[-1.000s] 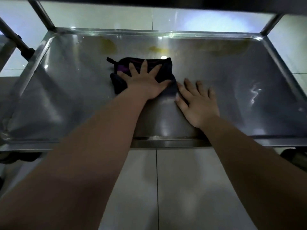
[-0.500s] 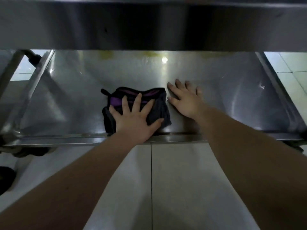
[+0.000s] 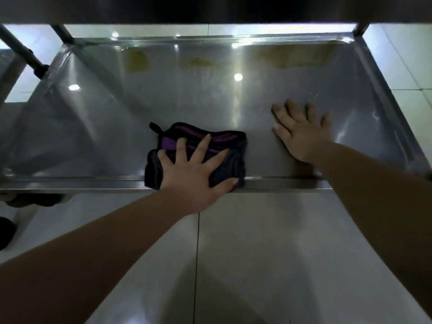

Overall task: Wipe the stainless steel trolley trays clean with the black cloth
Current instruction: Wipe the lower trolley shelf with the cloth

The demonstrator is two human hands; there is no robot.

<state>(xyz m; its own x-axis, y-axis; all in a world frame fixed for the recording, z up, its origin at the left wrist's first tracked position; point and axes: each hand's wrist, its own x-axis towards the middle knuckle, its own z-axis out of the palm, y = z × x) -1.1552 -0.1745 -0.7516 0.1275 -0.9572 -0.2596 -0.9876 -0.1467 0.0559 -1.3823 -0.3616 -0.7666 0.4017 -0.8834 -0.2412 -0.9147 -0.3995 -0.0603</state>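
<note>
- Fingers [image 3: 181, 146] of the left hand [image 3: 194, 176] are straight and spread wide, pressing flat on the black cloth [image 3: 235, 163]; the thumb points to the right along the cloth's near edge.
- Fingers [image 3: 289, 109] of the right hand [image 3: 301, 136] are also straight and a little apart, lying flat on bare metal and holding nothing.
- That cloth is folded into a rough rectangle with a purple band and a small loop at its upper left corner. It sits just left of the frame's centre, at the front of the tray, with its near edge lapping onto the front rim.
- Both hands rest on the same tray [image 3: 163, 97], the right hand to the right of the cloth and apart from it.
- Yellowish stains [image 3: 138, 61] sit along the far side of the tray, in the upper part of the frame, well apart from the cloth.
- An upper shelf [image 3: 210, 8] runs dark across the top of the frame, and a metal post [image 3: 59, 33] stands at the upper left.
- Both forearms reach in from the bottom corners over a pale tiled floor [image 3: 257, 253].
- Something dark, perhaps a wheel [image 3: 35, 199], shows below the tray's front rim at the left edge.
</note>
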